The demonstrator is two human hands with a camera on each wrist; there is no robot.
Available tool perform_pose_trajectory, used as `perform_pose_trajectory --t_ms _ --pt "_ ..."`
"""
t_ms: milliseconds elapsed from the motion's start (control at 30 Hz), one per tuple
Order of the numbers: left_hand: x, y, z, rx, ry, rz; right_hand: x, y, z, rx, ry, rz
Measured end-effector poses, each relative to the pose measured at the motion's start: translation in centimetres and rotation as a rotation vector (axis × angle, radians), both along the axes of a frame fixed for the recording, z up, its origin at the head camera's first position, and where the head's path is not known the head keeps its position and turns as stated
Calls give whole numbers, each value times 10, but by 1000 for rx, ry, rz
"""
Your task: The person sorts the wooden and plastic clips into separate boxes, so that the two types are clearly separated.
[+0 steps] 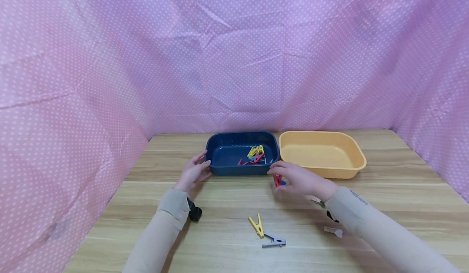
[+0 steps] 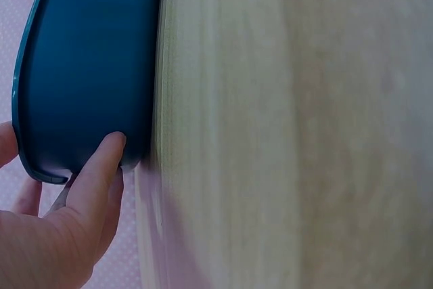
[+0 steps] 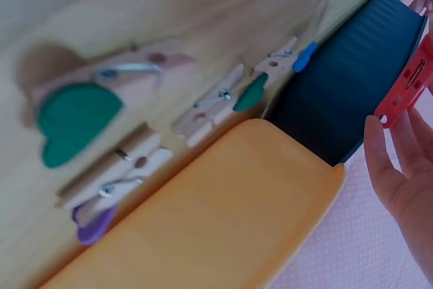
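At the near left corner of the dark blue tray, my left hand holds on, its thumb against the tray's front wall and other fingers around the end. A red plastic clothespin is pinched between the thumb and fingers of my right hand, just in front of the tray's near right corner. Inside the tray lie yellow clothespins and red ones, bunched toward the right. On the table closer to me lie a yellow clothespin and a grey clothespin.
An orange-yellow tray stands right beside the blue one. Several wooden clothespins with coloured hearts, one with a green heart, another purple, lie on the table near my right forearm. A dotted pink cloth hangs behind the table.
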State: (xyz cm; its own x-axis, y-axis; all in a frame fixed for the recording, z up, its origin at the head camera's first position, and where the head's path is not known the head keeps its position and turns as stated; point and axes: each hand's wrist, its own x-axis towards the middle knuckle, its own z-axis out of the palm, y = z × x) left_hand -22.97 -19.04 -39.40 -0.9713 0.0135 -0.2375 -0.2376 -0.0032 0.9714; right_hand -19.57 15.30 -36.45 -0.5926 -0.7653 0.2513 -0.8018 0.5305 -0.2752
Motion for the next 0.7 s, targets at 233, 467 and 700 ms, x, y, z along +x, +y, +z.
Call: perform_pose_trajectory --t_ms 233,467,700 --pt "-1 0 0 14 -8 -3 -9 -5 6 15 12 -23" --pt "-1 0 0 12 -8 -1 -13 -8 12 17 36 -38" --pt "-1 0 0 13 -10 3 -20 -16 22 27 48 -77"
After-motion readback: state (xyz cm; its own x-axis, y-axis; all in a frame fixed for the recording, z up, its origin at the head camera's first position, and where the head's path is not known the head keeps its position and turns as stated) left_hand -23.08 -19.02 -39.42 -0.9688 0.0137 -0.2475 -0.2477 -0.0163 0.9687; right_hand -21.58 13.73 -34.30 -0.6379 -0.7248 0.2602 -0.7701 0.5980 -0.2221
